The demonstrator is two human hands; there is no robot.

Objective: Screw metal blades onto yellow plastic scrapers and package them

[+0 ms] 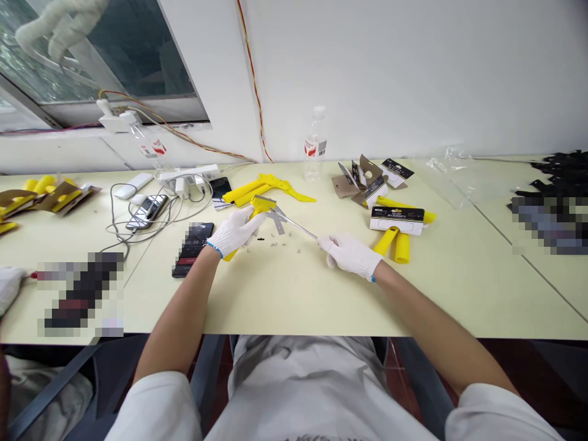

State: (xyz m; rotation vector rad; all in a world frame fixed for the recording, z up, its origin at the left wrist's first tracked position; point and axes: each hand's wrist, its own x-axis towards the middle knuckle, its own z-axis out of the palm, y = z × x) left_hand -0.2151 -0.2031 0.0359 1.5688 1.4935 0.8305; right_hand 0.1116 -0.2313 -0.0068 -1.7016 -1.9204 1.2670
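My left hand (236, 231), in a white knit glove with a blue cuff, is closed around a yellow scraper (261, 205) with a metal edge at its head. From the right, my gloved right hand (351, 254) grips a screwdriver (298, 227); its handle is hidden in the palm. The thin shaft points left, its tip at the scraper's head. Flat grey metal blades (280, 224) lie just beneath the tip. Several small metal fasteners (274, 245) are scattered on the table below. Behind my left hand rest loose yellow plastic handles (257, 185).
Yellow tools with a printed card (397, 220) lie right, below folded cards (367, 182). A bottle (315, 147) stands by the wall. Phones (195, 245) and cables (172, 211) lie left. Another person's gloved hand (10, 286) is at far left; black parts (558, 177) are piled far right.
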